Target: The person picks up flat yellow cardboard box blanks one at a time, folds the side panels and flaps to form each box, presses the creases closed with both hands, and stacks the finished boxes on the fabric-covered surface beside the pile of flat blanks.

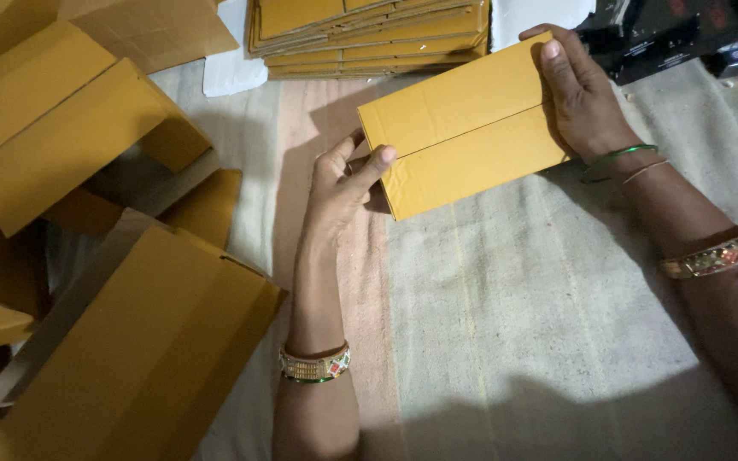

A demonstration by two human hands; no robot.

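I hold a small yellow-brown cardboard box between both hands above a striped cloth. Its two top flaps meet in a seam along the middle. My left hand grips the box's left end, thumb on top. My right hand clasps the right end, fingers lying over the top flap. Both wrists wear bangles.
A stack of flat folded cartons lies at the top centre. Several assembled cardboard boxes pile up on the left, one large box at the lower left. A dark object sits at the top right. The striped cloth covers the floor.
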